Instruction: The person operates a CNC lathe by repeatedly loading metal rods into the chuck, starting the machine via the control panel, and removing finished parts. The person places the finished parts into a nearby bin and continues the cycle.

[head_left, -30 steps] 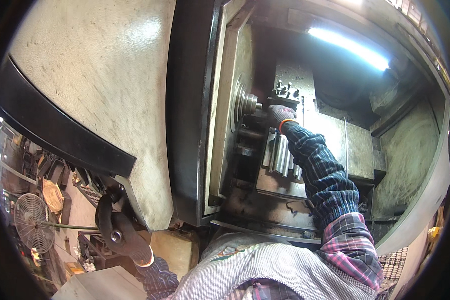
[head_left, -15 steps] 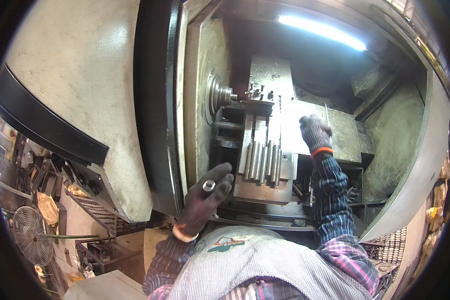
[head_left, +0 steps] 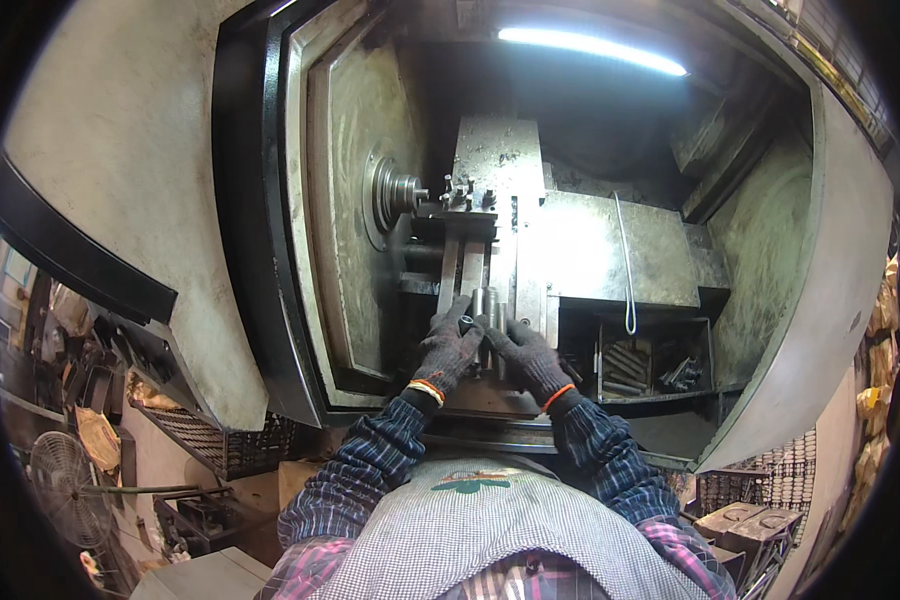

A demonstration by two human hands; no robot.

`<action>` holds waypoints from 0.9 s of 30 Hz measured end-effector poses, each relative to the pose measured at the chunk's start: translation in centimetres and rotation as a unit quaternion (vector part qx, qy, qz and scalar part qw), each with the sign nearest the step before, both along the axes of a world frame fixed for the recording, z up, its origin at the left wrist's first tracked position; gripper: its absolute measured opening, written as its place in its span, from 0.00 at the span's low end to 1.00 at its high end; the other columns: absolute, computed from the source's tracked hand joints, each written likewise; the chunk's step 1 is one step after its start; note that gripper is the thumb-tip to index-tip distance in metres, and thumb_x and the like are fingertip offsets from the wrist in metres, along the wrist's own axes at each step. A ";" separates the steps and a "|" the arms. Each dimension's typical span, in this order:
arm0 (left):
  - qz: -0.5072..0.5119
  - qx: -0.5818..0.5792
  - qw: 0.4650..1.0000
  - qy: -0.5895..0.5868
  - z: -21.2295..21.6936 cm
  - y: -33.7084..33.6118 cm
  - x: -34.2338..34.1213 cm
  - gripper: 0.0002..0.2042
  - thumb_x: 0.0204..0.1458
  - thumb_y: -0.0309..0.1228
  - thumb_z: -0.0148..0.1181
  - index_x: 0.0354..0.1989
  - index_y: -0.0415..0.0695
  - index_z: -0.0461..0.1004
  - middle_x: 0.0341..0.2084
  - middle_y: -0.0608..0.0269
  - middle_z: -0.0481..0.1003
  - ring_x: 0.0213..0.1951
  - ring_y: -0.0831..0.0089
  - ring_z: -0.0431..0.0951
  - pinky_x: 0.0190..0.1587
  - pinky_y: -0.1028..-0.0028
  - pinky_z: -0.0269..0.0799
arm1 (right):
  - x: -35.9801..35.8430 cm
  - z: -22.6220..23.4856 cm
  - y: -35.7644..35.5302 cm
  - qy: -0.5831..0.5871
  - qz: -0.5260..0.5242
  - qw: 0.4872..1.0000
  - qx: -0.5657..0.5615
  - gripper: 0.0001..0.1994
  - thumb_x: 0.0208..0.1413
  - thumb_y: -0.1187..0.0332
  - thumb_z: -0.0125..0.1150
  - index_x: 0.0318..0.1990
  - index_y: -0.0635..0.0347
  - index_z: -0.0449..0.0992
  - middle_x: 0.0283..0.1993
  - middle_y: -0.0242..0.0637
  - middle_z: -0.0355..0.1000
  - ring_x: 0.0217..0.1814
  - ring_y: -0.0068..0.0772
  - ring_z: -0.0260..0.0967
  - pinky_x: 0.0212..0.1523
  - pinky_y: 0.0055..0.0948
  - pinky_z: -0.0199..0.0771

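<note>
A row of short metal cylinders (head_left: 487,322) stands upright on the sloping metal bed just inside the machine's open front, and both gloved hands meet at it. The left hand (head_left: 448,350), in a dark knit glove with an orange cuff, has its fingers curled about a small dark tube-like piece (head_left: 467,324) at the left end of the row, gripping it closely. The right hand (head_left: 529,356), gloved the same way, lies against the right side of the cylinders with fingers bent toward them; whether it has closed on one cannot be told. Both forearms, in dark plaid sleeves, come up from the lower edge. Straight beyond the cylinders sits the tool block (head_left: 462,205), and just to its left the round chuck (head_left: 392,193) juts from the machine's inner wall. To the right of the hands a recessed bin (head_left: 650,368) holds loose metal parts, and above it a thin bent wire (head_left: 625,265) hangs down the grey cover. A light strip (head_left: 590,47) glows along the top of the enclosure. Far to the lower left stands a floor fan (head_left: 65,485).
</note>
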State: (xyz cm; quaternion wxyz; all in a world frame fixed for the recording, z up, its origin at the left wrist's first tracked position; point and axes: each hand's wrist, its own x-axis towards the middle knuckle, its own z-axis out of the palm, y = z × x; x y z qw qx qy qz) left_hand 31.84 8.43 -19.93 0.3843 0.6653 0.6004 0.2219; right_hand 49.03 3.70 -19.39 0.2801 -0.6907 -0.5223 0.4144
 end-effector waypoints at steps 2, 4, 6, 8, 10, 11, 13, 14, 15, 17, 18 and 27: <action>0.041 -0.013 0.999 -0.008 -0.2 -0.4 0.3 0.36 0.58 0.56 0.61 0.73 0.54 0.63 0.61 0.39 0.67 0.60 0.44 0.72 0.64 0.55 0.68 | 0.0 -0.1 0.4 0.064 0.025 0.997 -0.037 0.25 0.64 0.41 0.56 0.52 0.53 0.80 0.38 0.45 0.78 0.41 0.46 0.76 0.44 0.38 0.75; 0.064 -0.011 0.998 -0.007 -0.3 -0.7 0.3 0.36 0.59 0.53 0.62 0.74 0.52 0.61 0.61 0.39 0.68 0.60 0.48 0.73 0.63 0.58 0.69 | 0.1 -0.1 0.6 0.182 0.086 0.976 0.086 0.23 0.66 0.45 0.56 0.52 0.55 0.80 0.40 0.42 0.79 0.44 0.41 0.75 0.44 0.35 0.74; 0.062 0.016 0.995 -0.075 -0.2 -1.3 0.0 0.37 0.59 0.51 0.62 0.74 0.48 0.61 0.60 0.40 0.70 0.59 0.53 0.74 0.62 0.61 0.69 | 0.5 -0.2 0.4 0.271 0.057 0.959 -0.053 0.21 0.70 0.52 0.56 0.58 0.58 0.77 0.42 0.33 0.77 0.47 0.25 0.71 0.51 0.26 0.71; 0.057 0.001 0.991 -0.121 0.2 -2.1 -0.2 0.41 0.59 0.54 0.62 0.76 0.46 0.55 0.59 0.41 0.72 0.60 0.51 0.75 0.61 0.61 0.70 | 0.8 -0.4 0.2 0.260 0.140 0.954 0.045 0.22 0.70 0.51 0.56 0.59 0.58 0.77 0.40 0.30 0.75 0.43 0.21 0.70 0.46 0.22 0.71; 0.077 -0.063 0.971 -0.216 0.6 -3.2 -0.3 0.41 0.59 0.48 0.64 0.77 0.47 0.52 0.56 0.48 0.74 0.55 0.59 0.77 0.57 0.66 0.73 | 1.0 -0.9 0.0 0.303 0.130 0.944 -0.001 0.23 0.68 0.48 0.57 0.56 0.59 0.77 0.34 0.26 0.71 0.34 0.21 0.68 0.35 0.23 0.72; 0.088 -0.070 0.958 -0.266 0.8 -3.7 -0.3 0.41 0.60 0.45 0.65 0.77 0.47 0.51 0.54 0.51 0.76 0.53 0.62 0.78 0.55 0.68 0.75 | 1.4 -1.1 -0.1 0.325 0.111 0.937 -0.061 0.23 0.67 0.48 0.58 0.54 0.59 0.77 0.33 0.26 0.71 0.32 0.24 0.68 0.34 0.25 0.72; 0.127 -0.136 0.884 -0.429 0.5 -4.5 -0.1 0.35 0.60 0.36 0.66 0.74 0.43 0.57 0.51 0.59 0.76 0.48 0.72 0.78 0.51 0.73 0.77 | 1.9 -1.6 0.0 0.335 0.112 0.918 -0.183 0.24 0.66 0.47 0.60 0.52 0.60 0.77 0.31 0.26 0.70 0.29 0.29 0.67 0.30 0.30 0.73; 0.130 -0.135 0.873 -0.450 0.1 -4.7 -0.2 0.34 0.60 0.35 0.64 0.73 0.43 0.59 0.50 0.60 0.76 0.47 0.73 0.79 0.50 0.74 0.77 | 1.8 -1.8 0.3 0.351 0.101 0.908 -0.203 0.23 0.67 0.48 0.59 0.52 0.62 0.77 0.32 0.28 0.72 0.32 0.33 0.72 0.32 0.35 0.76; 0.114 -0.110 0.858 -0.488 -0.3 -4.8 -0.3 0.32 0.61 0.34 0.63 0.73 0.43 0.60 0.48 0.61 0.76 0.46 0.73 0.79 0.49 0.74 0.78 | 2.0 -1.7 0.3 0.248 0.216 0.944 -0.030 0.23 0.67 0.48 0.58 0.52 0.62 0.77 0.32 0.28 0.72 0.33 0.31 0.73 0.32 0.35 0.76; 0.100 -0.105 0.870 -0.471 -1.4 -4.7 -0.7 0.25 0.63 0.32 0.60 0.69 0.43 0.64 0.47 0.62 0.77 0.45 0.72 0.80 0.50 0.71 0.80 | 1.9 -1.1 0.7 -0.064 0.387 0.882 0.259 0.24 0.68 0.48 0.57 0.52 0.63 0.77 0.33 0.29 0.74 0.33 0.29 0.74 0.30 0.36 0.76; 0.092 -0.091 0.871 -0.473 -1.9 -4.9 -0.9 0.24 0.64 0.32 0.59 0.68 0.43 0.65 0.47 0.62 0.77 0.46 0.72 0.80 0.51 0.71 0.80 | 2.2 -0.4 0.5 -0.010 0.389 0.897 0.210 0.23 0.69 0.50 0.55 0.54 0.63 0.75 0.36 0.37 0.77 0.36 0.34 0.78 0.35 0.36 0.79; 0.081 -0.221 0.661 -0.712 4.2 -9.7 -1.1 0.14 0.70 0.39 0.49 0.53 0.43 0.73 0.40 0.68 0.77 0.38 0.78 0.77 0.44 0.74 0.76 | -1.5 13.2 -2.5 -0.162 0.353 0.922 -0.009 0.32 0.66 0.42 0.54 0.57 0.68 0.70 0.32 0.51 0.79 0.34 0.48 0.82 0.35 0.45 0.79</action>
